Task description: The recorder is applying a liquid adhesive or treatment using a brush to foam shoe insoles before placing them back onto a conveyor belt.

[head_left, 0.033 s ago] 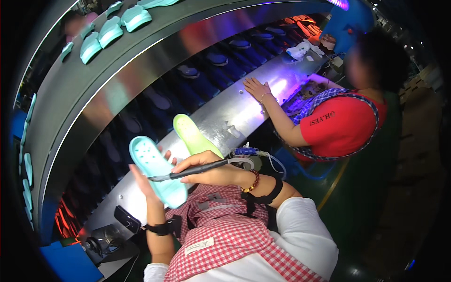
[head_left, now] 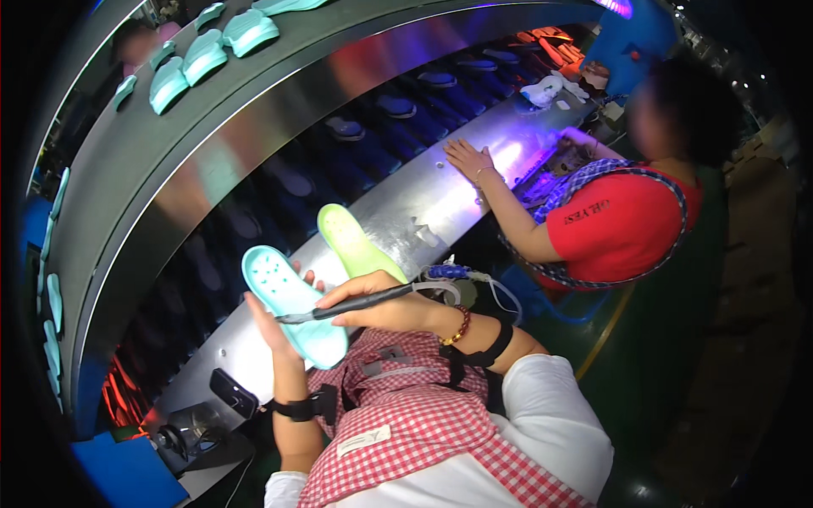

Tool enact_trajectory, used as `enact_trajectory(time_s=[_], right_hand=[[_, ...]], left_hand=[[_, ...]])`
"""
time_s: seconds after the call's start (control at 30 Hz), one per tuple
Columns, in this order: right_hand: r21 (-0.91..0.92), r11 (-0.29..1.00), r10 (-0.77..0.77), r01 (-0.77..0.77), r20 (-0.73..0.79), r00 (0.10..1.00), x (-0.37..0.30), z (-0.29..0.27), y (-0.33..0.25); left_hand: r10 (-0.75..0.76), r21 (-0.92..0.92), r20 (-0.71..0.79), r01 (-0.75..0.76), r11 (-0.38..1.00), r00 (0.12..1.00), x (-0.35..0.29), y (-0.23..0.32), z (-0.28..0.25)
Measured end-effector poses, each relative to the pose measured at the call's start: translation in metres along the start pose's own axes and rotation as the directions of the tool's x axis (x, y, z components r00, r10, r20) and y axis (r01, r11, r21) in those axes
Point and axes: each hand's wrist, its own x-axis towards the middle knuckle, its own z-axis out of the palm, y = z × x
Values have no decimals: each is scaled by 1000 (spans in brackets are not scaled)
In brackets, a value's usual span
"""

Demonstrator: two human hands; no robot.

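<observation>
A light turquoise shoe sole (head_left: 320, 343) is tilted up in my left hand (head_left: 271, 328), whose thumb lies along its edge while other fingertips show past its far side. My right hand (head_left: 385, 298) grips a brush (head_left: 362, 303) with a dark handle and a pale tube running from its back end. The brush tip lies over the middle of the sole; whether it touches is hard to tell. Behind my right hand, a lime green sole (head_left: 354, 239) lies on the metal bench (head_left: 381, 207), its near end partly covered by that hand.
Turquoise soles (head_left: 203, 57) ride on the upper dark belt (head_left: 110, 186). Below it, shoe parts (head_left: 345, 129) sit in a shaded lower row. A phone (head_left: 233, 392) stands at the left bench end. On the right, a co-worker in a red shirt (head_left: 605, 222) rests a hand on the bench.
The whole view has shifted slightly, so most things sit a little further right. My hands keep the same hold on the sole and brush. The co-worker's far arm has moved slightly.
</observation>
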Motion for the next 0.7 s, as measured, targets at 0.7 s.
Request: enact_trajectory(time_s=[0.7], right_hand=[[-601, 662, -440, 448, 173, 881, 17, 47, 8]], left_hand=[[253, 71, -51, -249, 966, 966, -35, 17, 0]])
